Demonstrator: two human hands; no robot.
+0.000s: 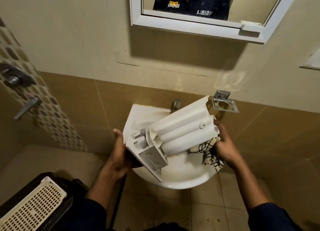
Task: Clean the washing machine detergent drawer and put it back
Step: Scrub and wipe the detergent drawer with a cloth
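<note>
The white detergent drawer (180, 130) is upside down over the white sink (183, 179), its rounded underside facing up and its front panel at the lower left. My left hand (119, 154) grips that front panel end from the left. My right hand (223, 144) holds a cream cloth with black lines (207, 153) against the drawer's right side, with fingers on the drawer's edge.
A tap (175, 105) stands behind the drawer. A chrome holder (225, 104) is on the tiled wall to the right, and a mirror cabinet (207, 11) hangs above. A cream perforated basket (32, 208) sits at the lower left, and shower fittings (15, 80) are on the left wall.
</note>
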